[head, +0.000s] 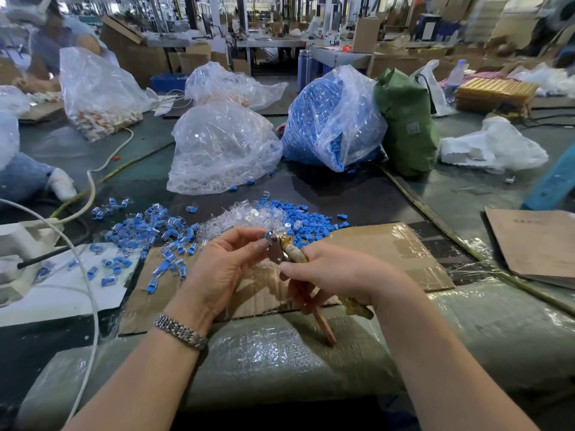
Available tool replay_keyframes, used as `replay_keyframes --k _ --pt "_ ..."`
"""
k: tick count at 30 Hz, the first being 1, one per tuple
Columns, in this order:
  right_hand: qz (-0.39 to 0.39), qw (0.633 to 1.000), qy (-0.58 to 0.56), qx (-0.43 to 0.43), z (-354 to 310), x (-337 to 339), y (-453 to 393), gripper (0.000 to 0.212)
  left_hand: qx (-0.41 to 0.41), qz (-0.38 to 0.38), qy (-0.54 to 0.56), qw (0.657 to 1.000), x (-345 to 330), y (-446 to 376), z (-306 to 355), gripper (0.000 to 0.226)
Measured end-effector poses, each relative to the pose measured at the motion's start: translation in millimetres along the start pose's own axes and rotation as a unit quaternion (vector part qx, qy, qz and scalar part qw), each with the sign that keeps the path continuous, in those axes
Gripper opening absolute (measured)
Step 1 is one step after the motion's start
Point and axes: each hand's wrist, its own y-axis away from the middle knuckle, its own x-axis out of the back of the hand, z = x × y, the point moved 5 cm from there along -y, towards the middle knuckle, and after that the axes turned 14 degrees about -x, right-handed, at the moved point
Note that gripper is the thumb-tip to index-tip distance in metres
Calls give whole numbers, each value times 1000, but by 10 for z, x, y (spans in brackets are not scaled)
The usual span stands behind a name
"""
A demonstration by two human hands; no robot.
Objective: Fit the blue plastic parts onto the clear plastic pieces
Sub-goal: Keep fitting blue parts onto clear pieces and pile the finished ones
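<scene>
My left hand [224, 265] pinches a small blue part with a clear piece [268, 235] at the jaws of a pair of pliers [281, 251]. My right hand [336, 275] grips the pliers' wrapped handles, one of which sticks out below [323, 325]. Just beyond my hands lie a heap of loose clear pieces [245, 216] and a heap of loose blue parts [308, 220]. To the left spreads a scatter of fitted blue-and-clear pieces [149, 231].
A bag of clear pieces [217, 150] and a bag of blue parts [329, 119] stand behind, beside a green bag [407, 126]. Flattened cardboard [389, 250] lies under my hands. White cables [90, 188] cross the left side. Another person [53, 48] works at far left.
</scene>
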Motion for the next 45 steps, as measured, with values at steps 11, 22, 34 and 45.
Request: replay_keyframes --k 11,22,34,45 --pt "46 999 -1 -21 44 -74 -55 52 -1 15 -105 994 -23 48 31 23" --pt "384 886 205 -156 528 835 -97 39 -169 232 -612 737 256 88 407 32" --pt "415 876 228 -89 387 454 -297 33 -232 -214 -692 650 -446 124 -133 35" --pt "414 886 207 -41 335 258 -293 13 -214 -177 -673 685 -391 119 -91 25"
